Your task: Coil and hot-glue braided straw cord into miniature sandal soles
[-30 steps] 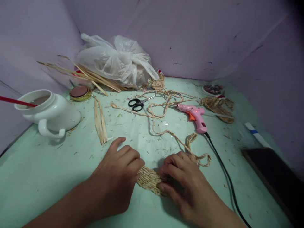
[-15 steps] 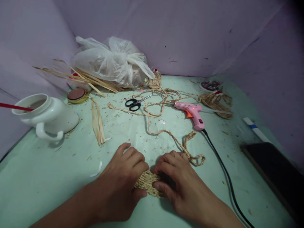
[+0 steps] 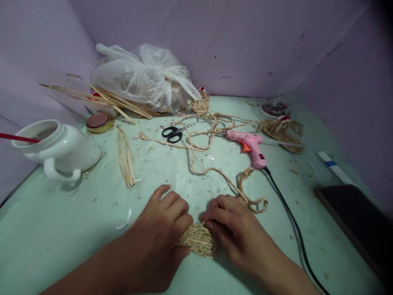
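Note:
A flat piece of coiled straw braid [image 3: 199, 242] with a rounded right end lies low in front of me. My left hand [image 3: 161, 239] is closed over its left part, thumb along the near side, hiding that end. Thumb and fingers of my right hand [image 3: 238, 229] pinch at its upper right edge; what exactly lies between the fingertips is hidden. Just beyond my right hand a braided straw cord [image 3: 225, 176] loops across the table; whether it joins the piece I cannot see. Farther off lie a pink glue gun [image 3: 251, 145] and black-handled scissors [image 3: 174, 135].
A white jug [image 3: 73, 147] with a red stick stands at left. Dry straw strips [image 3: 126, 159] and a tied plastic bag [image 3: 144, 78] lie behind. To the right are a black cable [image 3: 288, 213], a dark phone-like slab [image 3: 353, 221] and a woven straw piece [image 3: 282, 133].
My right hand has shifted from gripping the piece's right end to pinching its upper edge, baring the rounded end. My left thumb has come round to the near side. The view has shifted slightly.

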Demonstrator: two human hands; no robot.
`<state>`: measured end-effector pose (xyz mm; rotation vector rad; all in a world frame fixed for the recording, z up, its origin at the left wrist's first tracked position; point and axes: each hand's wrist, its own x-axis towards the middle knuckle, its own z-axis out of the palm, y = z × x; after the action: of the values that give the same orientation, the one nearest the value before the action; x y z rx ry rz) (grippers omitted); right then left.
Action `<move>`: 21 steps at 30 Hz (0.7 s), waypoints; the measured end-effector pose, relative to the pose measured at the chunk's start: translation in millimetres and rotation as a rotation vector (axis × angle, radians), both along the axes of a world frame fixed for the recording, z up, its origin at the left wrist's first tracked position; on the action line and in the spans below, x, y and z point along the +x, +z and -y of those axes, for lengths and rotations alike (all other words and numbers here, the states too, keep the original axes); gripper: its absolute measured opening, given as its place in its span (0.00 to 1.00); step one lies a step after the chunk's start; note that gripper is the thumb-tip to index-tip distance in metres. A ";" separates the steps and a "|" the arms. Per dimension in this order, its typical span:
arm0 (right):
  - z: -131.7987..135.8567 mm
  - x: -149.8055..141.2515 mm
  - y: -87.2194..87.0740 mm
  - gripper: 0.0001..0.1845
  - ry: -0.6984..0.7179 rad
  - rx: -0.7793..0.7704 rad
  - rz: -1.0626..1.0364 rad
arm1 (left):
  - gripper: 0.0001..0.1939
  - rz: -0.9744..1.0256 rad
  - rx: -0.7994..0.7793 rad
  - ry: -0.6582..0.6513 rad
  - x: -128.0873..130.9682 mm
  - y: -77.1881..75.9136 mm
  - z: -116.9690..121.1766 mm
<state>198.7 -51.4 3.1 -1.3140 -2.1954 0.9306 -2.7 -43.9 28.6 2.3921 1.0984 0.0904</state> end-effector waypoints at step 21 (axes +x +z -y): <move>2.1 -4.7 3.6 0.11 -0.074 0.006 0.086 | 0.06 0.048 0.050 0.001 2.4 -6.5 2.0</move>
<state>194.0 -53.6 6.7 -1.4471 -2.1952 0.8544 -0.4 -46.0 22.1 2.4204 1.0874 0.1770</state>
